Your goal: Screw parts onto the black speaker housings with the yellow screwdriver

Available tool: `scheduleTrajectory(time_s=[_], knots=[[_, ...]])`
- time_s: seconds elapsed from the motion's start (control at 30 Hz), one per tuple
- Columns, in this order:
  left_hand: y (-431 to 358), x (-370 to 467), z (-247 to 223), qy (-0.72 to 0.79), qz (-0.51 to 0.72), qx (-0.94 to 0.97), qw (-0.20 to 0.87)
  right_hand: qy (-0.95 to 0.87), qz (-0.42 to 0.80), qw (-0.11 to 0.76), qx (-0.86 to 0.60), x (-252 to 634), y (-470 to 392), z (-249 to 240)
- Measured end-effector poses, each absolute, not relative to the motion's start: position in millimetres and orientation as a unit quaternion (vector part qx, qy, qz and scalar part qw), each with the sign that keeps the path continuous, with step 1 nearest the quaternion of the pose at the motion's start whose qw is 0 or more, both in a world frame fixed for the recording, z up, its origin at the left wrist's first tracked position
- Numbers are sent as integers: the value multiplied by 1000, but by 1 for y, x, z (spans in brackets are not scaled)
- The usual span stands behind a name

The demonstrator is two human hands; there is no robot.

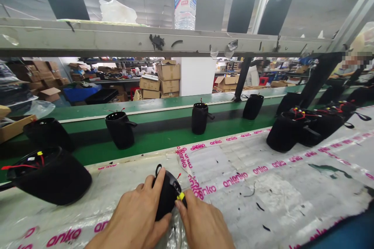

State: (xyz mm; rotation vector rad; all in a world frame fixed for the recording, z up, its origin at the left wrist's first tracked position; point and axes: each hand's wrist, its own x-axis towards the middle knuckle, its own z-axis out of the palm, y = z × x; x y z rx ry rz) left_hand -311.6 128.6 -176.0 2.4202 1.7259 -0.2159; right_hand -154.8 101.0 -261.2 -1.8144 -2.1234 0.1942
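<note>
In the lower middle of the head view, a black fabric-covered cylinder (166,201) lies tilted on the plastic-covered bench, its open end turned to the right. My left hand (137,208) is wrapped round it from the left, fingers over its top and thumb beneath. At the open end, my right hand (201,218) pinches a small dark tool with a yellow part (181,196) between thumb and fingers. The tool's thin metal shaft reaches the cylinder's rim. A small red wire end sticks up above the rim.
One large black cylinder with red wires (62,177) lies at left; several more (284,134) stand at right. Others, such as one (200,120), stand on the green conveyor (157,134). Overhead, a metal shelf (125,38) holds a plastic bottle (185,1). Loose black scraps dot the bench cover (228,210).
</note>
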Motion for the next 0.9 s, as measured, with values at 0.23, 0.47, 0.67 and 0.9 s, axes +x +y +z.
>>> scheduleTrajectory(time_s=[0.23,0.47,0.67,0.9], knots=[[130,-309,-180,577,-72,811,60,-742,75,165,-646,-155,101,-266],[129,-309,-178,577,-75,811,60,-739,70,168,-648,-157,99,-265],[126,-307,-183,583,-85,806,48,-727,44,135,-672,-159,96,-260],[128,-302,-187,586,-121,800,46,-754,66,91,-647,-151,99,-251]])
